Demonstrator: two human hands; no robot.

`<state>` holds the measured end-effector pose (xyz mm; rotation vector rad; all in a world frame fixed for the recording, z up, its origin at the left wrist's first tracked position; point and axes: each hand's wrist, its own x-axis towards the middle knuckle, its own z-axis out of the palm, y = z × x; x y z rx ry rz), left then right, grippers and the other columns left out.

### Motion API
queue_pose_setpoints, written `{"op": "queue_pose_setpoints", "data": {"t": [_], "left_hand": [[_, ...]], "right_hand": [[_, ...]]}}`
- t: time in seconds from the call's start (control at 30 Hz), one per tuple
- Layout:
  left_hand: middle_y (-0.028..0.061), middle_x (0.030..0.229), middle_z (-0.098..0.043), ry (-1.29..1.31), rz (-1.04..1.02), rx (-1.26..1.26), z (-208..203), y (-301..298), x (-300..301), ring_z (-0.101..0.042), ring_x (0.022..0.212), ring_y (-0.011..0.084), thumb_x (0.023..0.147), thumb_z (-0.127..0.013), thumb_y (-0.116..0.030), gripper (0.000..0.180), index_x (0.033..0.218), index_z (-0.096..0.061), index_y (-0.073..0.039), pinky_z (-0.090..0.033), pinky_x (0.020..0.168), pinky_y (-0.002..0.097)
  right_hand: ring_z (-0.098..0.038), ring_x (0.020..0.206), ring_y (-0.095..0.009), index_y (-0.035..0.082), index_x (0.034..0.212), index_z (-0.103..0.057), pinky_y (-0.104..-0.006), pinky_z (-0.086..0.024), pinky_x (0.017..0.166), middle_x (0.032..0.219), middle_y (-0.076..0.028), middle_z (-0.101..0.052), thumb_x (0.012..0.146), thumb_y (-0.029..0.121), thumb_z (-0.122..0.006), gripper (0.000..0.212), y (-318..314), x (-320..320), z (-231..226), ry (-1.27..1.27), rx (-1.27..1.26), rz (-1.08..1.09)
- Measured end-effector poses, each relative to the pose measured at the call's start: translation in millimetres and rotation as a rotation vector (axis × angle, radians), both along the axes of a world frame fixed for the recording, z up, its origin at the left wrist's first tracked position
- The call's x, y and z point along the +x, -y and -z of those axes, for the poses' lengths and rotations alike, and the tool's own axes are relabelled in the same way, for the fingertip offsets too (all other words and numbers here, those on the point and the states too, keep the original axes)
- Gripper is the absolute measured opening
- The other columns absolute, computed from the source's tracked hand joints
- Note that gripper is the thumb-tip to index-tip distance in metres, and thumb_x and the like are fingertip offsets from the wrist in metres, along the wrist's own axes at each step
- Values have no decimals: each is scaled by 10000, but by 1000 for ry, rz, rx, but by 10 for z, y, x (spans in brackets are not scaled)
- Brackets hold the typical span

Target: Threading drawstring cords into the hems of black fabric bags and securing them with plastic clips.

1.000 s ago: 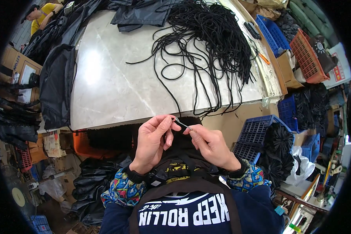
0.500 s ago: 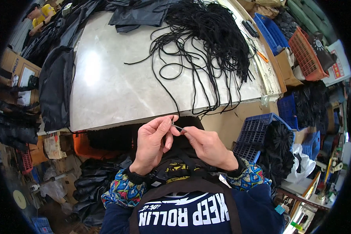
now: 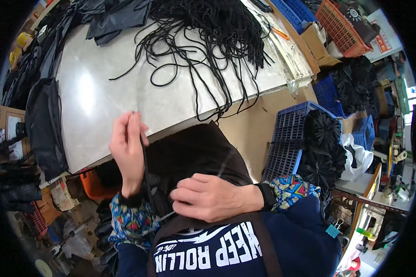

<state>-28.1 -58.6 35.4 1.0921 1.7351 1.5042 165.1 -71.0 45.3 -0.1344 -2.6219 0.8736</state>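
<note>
My left hand is raised over the table's near edge, its fingertips pinched together and slightly blurred. A black cord runs down from it toward my lap. Lower and to the right, my right hand is closed in front of my chest, knuckles up. A thin grey rod shows beside its fingers, and a faint blurred streak rises above the hand; what lies inside the fist is hidden. Across the table's far side spreads a tangled heap of black cords, with loose ends trailing to the near edge.
The pale table carries folded black cloth at the back and an orange pen-like tool at the right. Dark cloth drapes its left edge. Blue crates with black pieces stand right. A person in yellow is far left.
My hands have moved apart: the left went left and up, the right came down toward my chest. The view has shifted, so the table and cords appear farther up and left.
</note>
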Motion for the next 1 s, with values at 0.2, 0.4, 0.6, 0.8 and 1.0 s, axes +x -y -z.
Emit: {"op": "queue_pose_setpoints", "data": {"t": [0.2, 0.4, 0.6, 0.8, 1.0], "left_hand": [[-6, 741, -573, -80, 171, 184, 475, -584, 180, -516, 681, 74, 940, -537, -171, 162, 993, -594, -29, -419, 607, 229], [206, 757, -605, -458, 580, -24, 408, -1193, 161, -604, 700, 359, 899, -497, -173, 173, 882, -589, -26, -461, 622, 424], [153, 841, -649, -994, 31, 151, 438, -2509, -1060, -623, 742, 355, 844, -545, -195, 201, 885, -609, -10, -491, 645, 410], [187, 942, -650, -1311, -299, 77, 559, -3309, -1452, -631, 787, 398, 799, -555, -209, 213, 823, -609, -5, -514, 690, 437], [183, 752, -607, -971, 170, 29, 231, -2303, -2009, -601, 755, 367, 825, -514, -151, 148, 803, -617, -47, -490, 652, 429]], "right_hand": [[-341, 1304, -329, 7, 812, -580, -399, -279, 1018, 1413, -220, -365, 737, 153, -553, 167, -132, -235, -416, -347, -28, -40], [-582, 762, -289, 11, 1000, -572, -347, -513, 634, 1035, -128, -563, 747, -15, -582, 255, -749, -82, -737, -120, -237, -156], [-487, 557, -167, -33, 815, -625, -278, -384, 532, 635, -76, -532, 922, 141, -513, 234, -983, 390, -892, -242, -534, 488], [-506, 587, -175, -25, 893, -636, -274, -402, 556, 667, -80, -537, 917, 86, -502, 176, -1146, 179, -676, -61, -621, 500], [-551, 602, -194, -25, 941, -630, -271, -422, 559, 712, -105, -565, 884, 24, -516, 137, -1295, 185, -407, 110, -621, 620]]}}
